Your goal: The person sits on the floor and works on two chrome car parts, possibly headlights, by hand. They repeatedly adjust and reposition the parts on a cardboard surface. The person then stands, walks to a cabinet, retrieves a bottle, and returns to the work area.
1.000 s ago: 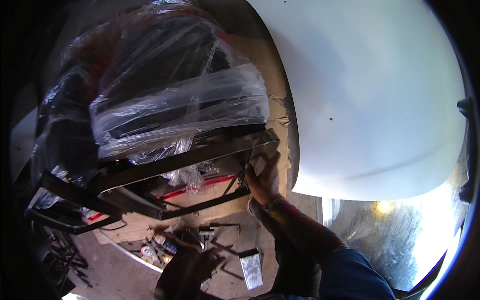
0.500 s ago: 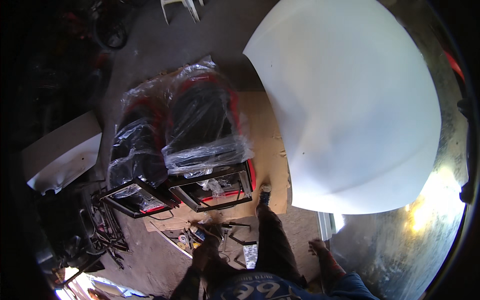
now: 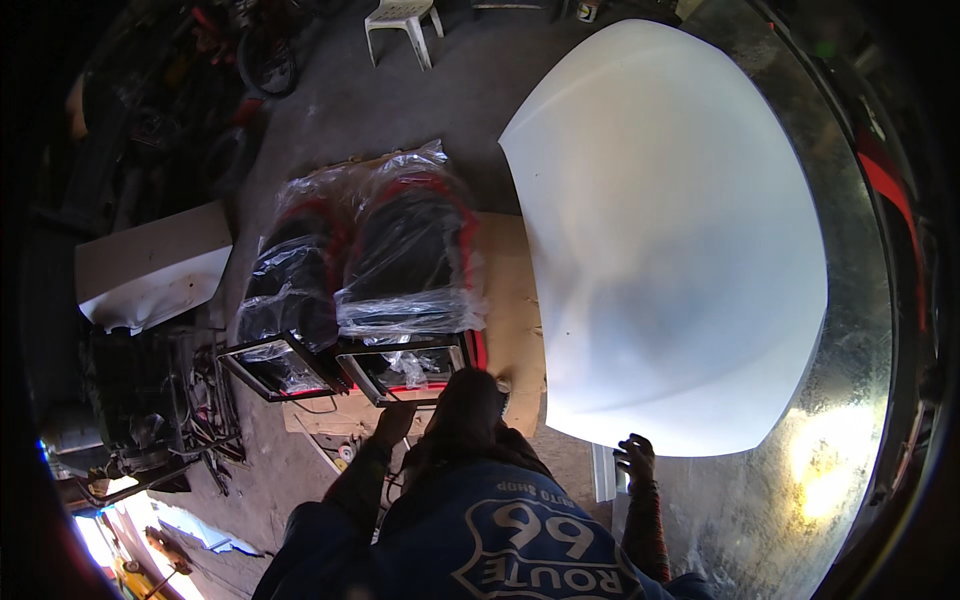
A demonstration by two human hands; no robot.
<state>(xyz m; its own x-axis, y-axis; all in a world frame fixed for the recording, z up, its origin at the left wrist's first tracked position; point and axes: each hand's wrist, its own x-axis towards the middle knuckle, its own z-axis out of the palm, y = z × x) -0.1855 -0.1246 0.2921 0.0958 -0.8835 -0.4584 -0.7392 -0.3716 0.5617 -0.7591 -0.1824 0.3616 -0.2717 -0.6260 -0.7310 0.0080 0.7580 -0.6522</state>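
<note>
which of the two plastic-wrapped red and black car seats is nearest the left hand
The right one, beside the white car hood; the left hand is at its base frame, the other seat lies farther left.

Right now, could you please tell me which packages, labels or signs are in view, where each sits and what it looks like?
Two car seats: side by side on the floor, left of centre, black and red, wrapped in clear crinkled plastic.
Badge on the blue top: bottom centre, shield shape, white on blue.
Cardboard sheet: flat under the seats, tan.
No screens or signs that I can see.
</note>
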